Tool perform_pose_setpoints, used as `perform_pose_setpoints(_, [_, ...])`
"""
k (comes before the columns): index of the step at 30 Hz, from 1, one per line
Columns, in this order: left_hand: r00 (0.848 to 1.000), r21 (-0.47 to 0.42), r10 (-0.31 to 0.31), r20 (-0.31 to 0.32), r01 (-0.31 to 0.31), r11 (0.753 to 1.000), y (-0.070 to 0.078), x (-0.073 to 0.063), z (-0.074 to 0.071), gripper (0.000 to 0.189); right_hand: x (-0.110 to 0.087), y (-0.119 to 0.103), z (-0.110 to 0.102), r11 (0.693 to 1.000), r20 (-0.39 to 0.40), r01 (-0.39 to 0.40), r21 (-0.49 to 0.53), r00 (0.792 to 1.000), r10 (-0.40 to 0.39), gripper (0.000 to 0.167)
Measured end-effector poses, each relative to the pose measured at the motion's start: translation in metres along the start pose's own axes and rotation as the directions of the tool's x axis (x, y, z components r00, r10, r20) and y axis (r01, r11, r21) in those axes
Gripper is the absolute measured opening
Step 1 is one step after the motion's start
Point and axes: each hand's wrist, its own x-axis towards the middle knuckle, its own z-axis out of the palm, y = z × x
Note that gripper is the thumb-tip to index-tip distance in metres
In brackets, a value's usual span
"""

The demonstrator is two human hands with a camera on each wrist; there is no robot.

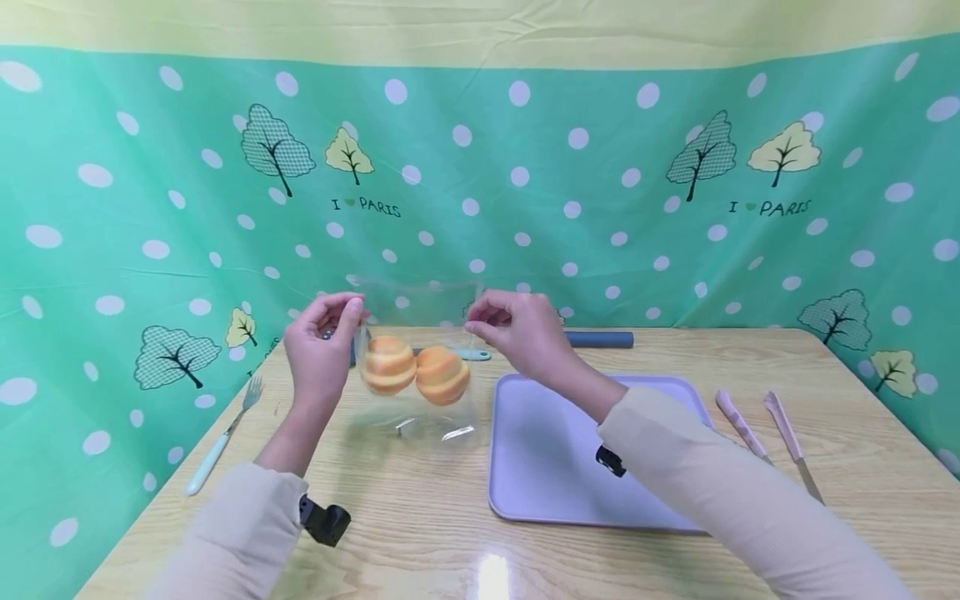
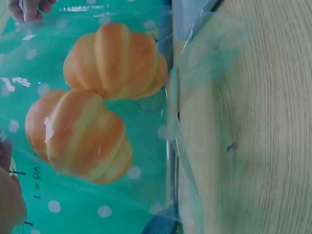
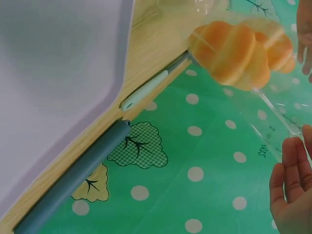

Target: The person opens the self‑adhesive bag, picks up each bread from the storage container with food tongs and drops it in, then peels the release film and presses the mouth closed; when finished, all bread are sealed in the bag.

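Observation:
A clear plastic bag (image 1: pixel 420 429) hangs upright over the table with two croissant-shaped bread rolls inside. One roll (image 1: pixel 389 365) lies against the other roll (image 1: pixel 443 377), both about midway down the bag. My left hand (image 1: pixel 321 346) pinches the bag's upper left side between thumb and fingers. At the upper right side, my right hand (image 1: pixel 525 329) pinches the plastic with its fingertips. In the left wrist view the rolls (image 2: pixel 116 61) show ridged, golden-brown surfaces through the shiny film. The right wrist view has my right fingers (image 3: pixel 291 163) curled at the bag's edge.
A lilac tray (image 1: pixel 540 467) lies under my right forearm. Beyond the tray are a dark blue rod (image 1: pixel 600 339) and a pale-handled utensil (image 1: pixel 476 355). A fork (image 1: pixel 222 446) lies at the left; two pink-handled utensils (image 1: pixel 738 421) lie at the right. A polka-dot cloth hangs behind.

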Motion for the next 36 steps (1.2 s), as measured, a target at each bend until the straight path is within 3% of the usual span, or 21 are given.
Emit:
perform_pose_setpoints(9, [0.987, -0.003, -0.053, -0.154, 0.054, 0.999, 0.006, -0.005, 0.002, 0.022, 0.003, 0.004, -0.007, 0.999, -0.006, 0.028, -0.015, 1.0, -0.028, 0.006])
perform_pose_setpoints(15, [0.97, -0.041, -0.124, -0.208, 0.118, 0.992, 0.001, -0.009, -0.004, 0.023, 0.003, 0.007, -0.012, 0.998, 0.02, 0.066, -0.011, 0.998, -0.066, 0.006])
perform_pose_setpoints(20, [0.965, -0.086, -0.162, -0.205, 0.148, 0.985, -0.008, -0.015, -0.011, 0.019, 0.003, 0.012, -0.012, 0.998, 0.037, 0.055, -0.003, 0.998, -0.055, 0.005])
perform_pose_setpoints(28, [0.966, -0.17, -0.218, -0.138, 0.194, 0.966, -0.021, -0.03, -0.014, 0.015, -0.003, 0.027, -0.003, 0.999, 0.1, -0.033, 0.005, 0.994, 0.032, 0.005])
perform_pose_setpoints(36, [0.974, -0.128, -0.211, -0.079, 0.2, 0.971, -0.03, -0.037, -0.011, 0.015, -0.006, 0.031, 0.006, 0.997, 0.158, -0.073, 0.019, 0.985, 0.069, 0.007])
